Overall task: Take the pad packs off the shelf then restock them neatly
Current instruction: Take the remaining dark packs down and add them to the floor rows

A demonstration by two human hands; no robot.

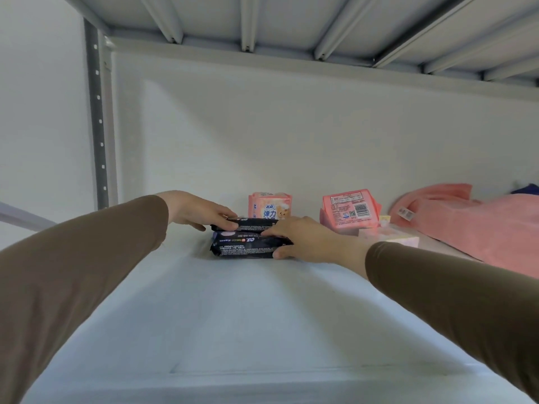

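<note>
Two dark pad packs lie stacked on the white shelf (pixel 233 310). My left hand (pixel 198 211) grips the left end of the upper dark pack (pixel 250 225). My right hand (pixel 309 240) holds the right end of the lower dark pack (pixel 242 249), fingers on top and thumb beneath. Behind them a pink pad pack (pixel 269 207) stands upright against the back wall. A second pink pack (pixel 350 209) leans to its right, label side facing me. A pale pink pack (pixel 390 237) lies flat just beyond my right wrist.
A pink towel (pixel 478 228) with a tag is heaped at the right end of the shelf, a dark blue cloth (pixel 525 188) behind it. A grey perforated upright (pixel 99 118) stands at the left. The upper shelf's ribbed underside (pixel 291 21) hangs overhead.
</note>
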